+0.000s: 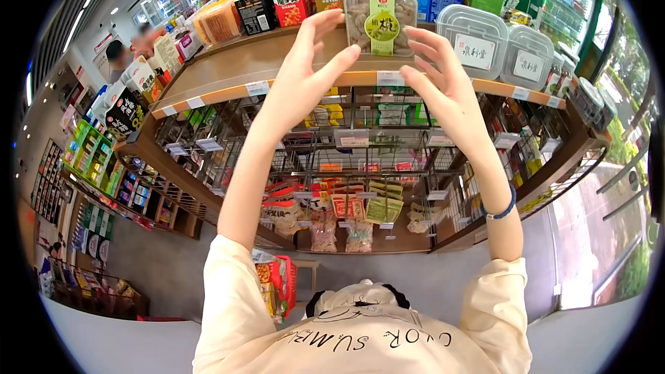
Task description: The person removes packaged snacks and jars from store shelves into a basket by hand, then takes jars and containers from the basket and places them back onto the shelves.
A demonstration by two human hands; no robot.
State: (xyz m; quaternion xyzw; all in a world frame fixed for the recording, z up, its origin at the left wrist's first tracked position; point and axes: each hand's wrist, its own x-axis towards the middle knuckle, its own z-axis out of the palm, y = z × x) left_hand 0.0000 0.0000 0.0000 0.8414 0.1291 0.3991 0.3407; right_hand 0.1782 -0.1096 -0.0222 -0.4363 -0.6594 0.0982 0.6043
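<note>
A clear plastic box (381,24) with a green label and brownish pieces inside stands upright on the brown top shelf (228,62). My left hand (315,59) is at the left of this box, fingers spread and curved, with nothing in it. On the other side, my right hand (436,73) is also spread, its fingertips close to the box's right edge; nothing is in it. Whether any fingertip touches the box is hard to tell. White-labelled clear tubs (473,45) sit just right of it, and red-and-white cartons (291,0) stand to its left.
Wire racks with bagged snacks (346,208) hang below the top shelf, whose front edge (312,83) carries price tags. A red basket (285,284) with packages is low beside my body. Two blurred people (118,55) are at the far left, beyond the cartons.
</note>
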